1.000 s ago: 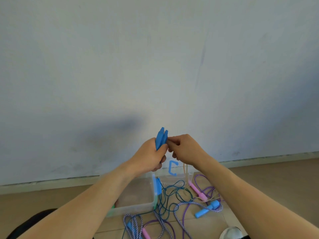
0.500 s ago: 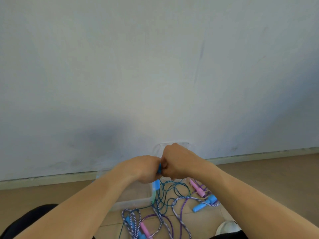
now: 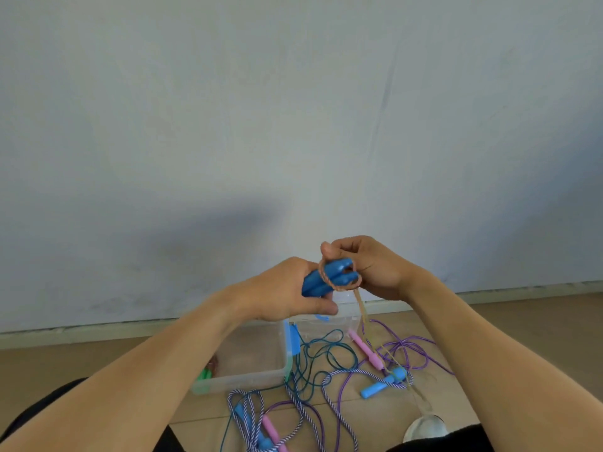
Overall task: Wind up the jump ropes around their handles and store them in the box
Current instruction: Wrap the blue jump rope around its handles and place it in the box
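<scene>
My left hand (image 3: pixel 287 290) grips a pair of blue jump rope handles (image 3: pixel 329 278) held side by side, their ends pointing right. A tan rope (image 3: pixel 360 305) loops once around the handle ends and hangs down to the floor. My right hand (image 3: pixel 368 267) pinches this rope just behind the handles. Below my hands stands the clear plastic box (image 3: pixel 248 375) with a blue latch; a green handle (image 3: pixel 205 376) lies inside it.
On the tan floor right of the box lie tangled ropes: a teal rope (image 3: pixel 321 355), a purple rope (image 3: pixel 411 349) with a pink handle (image 3: pixel 365 350), a striped rope (image 3: pixel 329 396) and a light blue handle (image 3: pixel 380 384). A grey wall rises behind.
My hands dropped low over the box and came back up. The handles now point right instead of up, and a loop of tan rope goes round their ends.
</scene>
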The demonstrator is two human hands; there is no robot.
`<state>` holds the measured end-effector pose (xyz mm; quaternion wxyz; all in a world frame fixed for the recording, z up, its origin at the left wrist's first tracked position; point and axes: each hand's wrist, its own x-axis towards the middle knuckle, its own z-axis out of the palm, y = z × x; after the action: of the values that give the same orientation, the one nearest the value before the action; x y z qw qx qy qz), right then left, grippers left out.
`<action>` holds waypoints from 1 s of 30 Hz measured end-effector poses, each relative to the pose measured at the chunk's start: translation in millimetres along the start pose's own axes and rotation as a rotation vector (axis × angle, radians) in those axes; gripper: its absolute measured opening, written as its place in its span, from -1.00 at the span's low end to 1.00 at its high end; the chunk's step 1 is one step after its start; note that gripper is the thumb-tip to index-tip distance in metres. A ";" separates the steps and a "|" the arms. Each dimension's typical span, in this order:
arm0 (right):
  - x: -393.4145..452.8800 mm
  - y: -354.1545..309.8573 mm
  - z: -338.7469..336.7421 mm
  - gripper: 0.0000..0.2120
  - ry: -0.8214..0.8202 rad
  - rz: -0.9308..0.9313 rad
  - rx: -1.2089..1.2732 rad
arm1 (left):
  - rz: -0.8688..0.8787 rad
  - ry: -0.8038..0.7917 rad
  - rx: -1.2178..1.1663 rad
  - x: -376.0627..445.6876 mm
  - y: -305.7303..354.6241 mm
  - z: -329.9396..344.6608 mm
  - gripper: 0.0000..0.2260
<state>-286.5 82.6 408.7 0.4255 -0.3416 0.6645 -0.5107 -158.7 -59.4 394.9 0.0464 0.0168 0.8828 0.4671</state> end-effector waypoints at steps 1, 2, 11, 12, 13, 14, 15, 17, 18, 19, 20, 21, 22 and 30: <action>2.3 -0.4 0.5 -0.69 0.005 0.000 0.032 | -0.001 0.039 -0.005 0.3 -1.9 -1.4 -0.81; 4.0 -0.4 0.8 -0.74 0.012 -0.003 0.059 | -0.001 0.080 -0.011 0.7 -3.3 -3.4 -0.80; 2.1 2.5 8.2 -0.73 0.080 -0.011 -0.449 | -0.131 0.432 0.057 3.1 -23.7 -24.9 -0.69; 1.3 1.6 12.9 -0.71 0.067 -0.003 -0.544 | -0.164 0.448 0.105 3.9 -26.3 -26.1 -0.69; -0.2 -0.6 18.2 -0.71 0.056 -0.005 -0.641 | -0.200 0.440 0.176 4.4 -28.9 -26.1 -0.71; -2.0 -2.9 23.0 -0.71 0.042 -0.023 -0.746 | -0.239 0.414 0.274 4.4 -31.7 -25.0 -0.74; -3.8 -5.1 27.4 -0.72 0.023 -0.054 -0.854 | -0.283 0.370 0.389 4.3 -34.2 -22.6 -0.76; -7.3 -8.7 33.8 -0.75 -0.013 -0.124 -1.038 | -0.363 0.245 0.587 2.5 -35.2 -13.9 -0.76; -8.3 -9.7 35.6 -0.78 -0.022 -0.159 -1.099 | -0.387 0.175 0.650 1.7 -34.8 -7.8 -0.73; -8.8 -10.1 36.3 -0.81 -0.023 -0.187 -1.136 | -0.399 0.110 0.699 1.3 -33.4 -1.1 -0.70; -9.1 -10.8 35.9 -0.84 -0.021 -0.198 -1.147 | -0.395 0.056 0.745 1.6 -31.2 5.8 -0.70; -9.5 -11.7 34.7 -0.88 -0.023 -0.193 -1.142 | -0.380 0.016 0.787 2.5 -28.4 11.9 -0.70; -9.9 -12.5 33.0 -0.90 -0.029 -0.177 -1.126 | -0.357 -0.012 0.822 3.9 -26.2 16.6 -0.71; -14.0 -5.1 -3.0 -0.62 0.058 0.022 -0.616 | -0.105 -0.141 0.731 4.3 -9.9 15.1 -0.82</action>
<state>-283.5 95.0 417.0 0.2882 -0.4326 0.8036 -0.2900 -161.4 -52.2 378.0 0.1220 0.0189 0.9856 0.1158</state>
